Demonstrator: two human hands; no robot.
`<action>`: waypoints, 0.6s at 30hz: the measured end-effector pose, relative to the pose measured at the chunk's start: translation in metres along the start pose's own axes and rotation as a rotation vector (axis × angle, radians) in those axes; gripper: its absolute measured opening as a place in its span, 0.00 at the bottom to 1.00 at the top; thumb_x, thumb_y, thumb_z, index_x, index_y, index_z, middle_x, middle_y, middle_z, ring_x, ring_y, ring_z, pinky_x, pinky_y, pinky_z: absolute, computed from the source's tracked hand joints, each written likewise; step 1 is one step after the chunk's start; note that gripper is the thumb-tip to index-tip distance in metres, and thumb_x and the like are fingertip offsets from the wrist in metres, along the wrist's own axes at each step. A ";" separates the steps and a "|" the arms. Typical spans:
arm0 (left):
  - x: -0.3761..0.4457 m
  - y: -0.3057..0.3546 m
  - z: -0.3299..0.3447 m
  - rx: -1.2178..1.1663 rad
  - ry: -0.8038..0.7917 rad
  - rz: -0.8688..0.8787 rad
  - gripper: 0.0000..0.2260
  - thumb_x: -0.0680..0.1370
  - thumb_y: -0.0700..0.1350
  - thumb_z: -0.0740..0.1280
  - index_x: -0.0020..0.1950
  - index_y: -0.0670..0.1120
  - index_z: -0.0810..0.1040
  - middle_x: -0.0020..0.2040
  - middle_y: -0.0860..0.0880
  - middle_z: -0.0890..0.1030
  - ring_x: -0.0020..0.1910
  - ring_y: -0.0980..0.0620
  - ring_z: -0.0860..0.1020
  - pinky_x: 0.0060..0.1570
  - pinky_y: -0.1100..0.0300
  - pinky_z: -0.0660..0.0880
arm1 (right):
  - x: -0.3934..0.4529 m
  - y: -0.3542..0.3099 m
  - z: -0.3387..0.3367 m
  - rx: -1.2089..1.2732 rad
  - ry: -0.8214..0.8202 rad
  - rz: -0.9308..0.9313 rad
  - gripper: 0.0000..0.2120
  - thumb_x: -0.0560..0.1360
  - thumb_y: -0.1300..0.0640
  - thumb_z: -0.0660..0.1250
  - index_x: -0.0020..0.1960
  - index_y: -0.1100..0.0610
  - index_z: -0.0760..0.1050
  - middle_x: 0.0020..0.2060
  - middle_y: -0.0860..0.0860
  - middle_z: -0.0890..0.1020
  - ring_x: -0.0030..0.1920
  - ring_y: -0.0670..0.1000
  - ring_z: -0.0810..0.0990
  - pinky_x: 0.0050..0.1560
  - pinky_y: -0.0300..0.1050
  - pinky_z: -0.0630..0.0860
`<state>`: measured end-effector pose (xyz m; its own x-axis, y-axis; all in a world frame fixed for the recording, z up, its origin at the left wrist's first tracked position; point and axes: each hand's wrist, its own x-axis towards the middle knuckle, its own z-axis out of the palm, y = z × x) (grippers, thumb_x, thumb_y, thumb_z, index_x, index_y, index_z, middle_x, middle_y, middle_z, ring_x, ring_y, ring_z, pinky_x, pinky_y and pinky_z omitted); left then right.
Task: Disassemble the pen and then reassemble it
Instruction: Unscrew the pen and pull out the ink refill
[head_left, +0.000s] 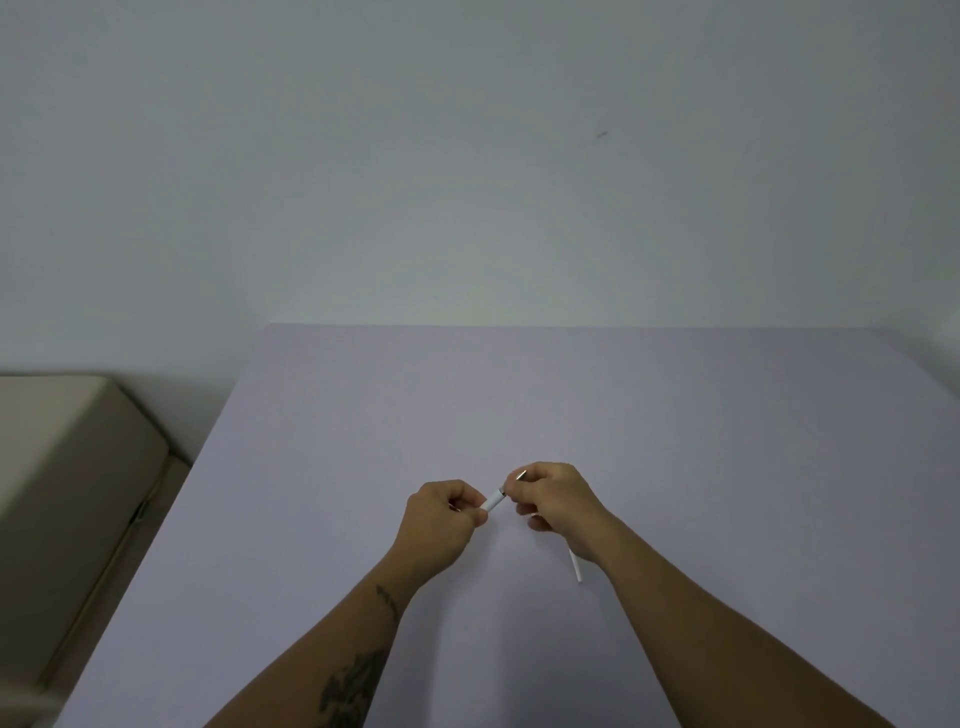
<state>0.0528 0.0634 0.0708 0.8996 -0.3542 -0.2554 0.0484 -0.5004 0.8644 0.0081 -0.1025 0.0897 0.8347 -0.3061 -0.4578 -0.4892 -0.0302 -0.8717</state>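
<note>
Both hands hold a white pen above the middle of the lavender table (675, 415). My left hand (447, 525) grips the white barrel (493, 502), whose near end is hidden in the fist. My right hand (556, 499) pinches the front section, with the metal tip (521, 474) poking out above the fingers. A thin white tube, apparently the refill (575, 566), sticks out below my right wrist; I cannot tell whether the hand holds it or it lies on the table.
A beige cushioned seat (67, 467) stands to the left of the table. A plain pale wall (467, 156) rises right behind the table's far edge.
</note>
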 end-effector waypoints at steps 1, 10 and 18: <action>0.000 -0.001 -0.001 -0.003 0.002 -0.005 0.02 0.74 0.39 0.71 0.43 0.45 0.84 0.32 0.51 0.77 0.29 0.55 0.71 0.30 0.65 0.69 | 0.001 0.000 0.000 -0.024 0.009 -0.001 0.07 0.74 0.57 0.71 0.41 0.60 0.81 0.36 0.52 0.80 0.36 0.50 0.78 0.36 0.42 0.75; 0.000 -0.005 -0.002 0.039 0.018 -0.016 0.03 0.73 0.39 0.72 0.43 0.46 0.85 0.32 0.52 0.78 0.29 0.56 0.72 0.29 0.67 0.68 | 0.001 0.005 0.004 -0.143 0.056 -0.097 0.08 0.75 0.64 0.68 0.43 0.56 0.84 0.33 0.52 0.79 0.33 0.51 0.73 0.35 0.45 0.71; -0.004 -0.010 -0.006 0.054 0.024 -0.014 0.03 0.73 0.40 0.72 0.41 0.48 0.84 0.32 0.52 0.79 0.29 0.56 0.73 0.29 0.66 0.70 | 0.000 0.007 0.006 -0.131 0.039 0.011 0.12 0.74 0.53 0.71 0.44 0.63 0.83 0.35 0.53 0.80 0.35 0.49 0.78 0.35 0.42 0.75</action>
<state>0.0515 0.0750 0.0657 0.9092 -0.3278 -0.2566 0.0384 -0.5478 0.8357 0.0062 -0.0975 0.0822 0.8198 -0.3442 -0.4577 -0.5292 -0.1496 -0.8352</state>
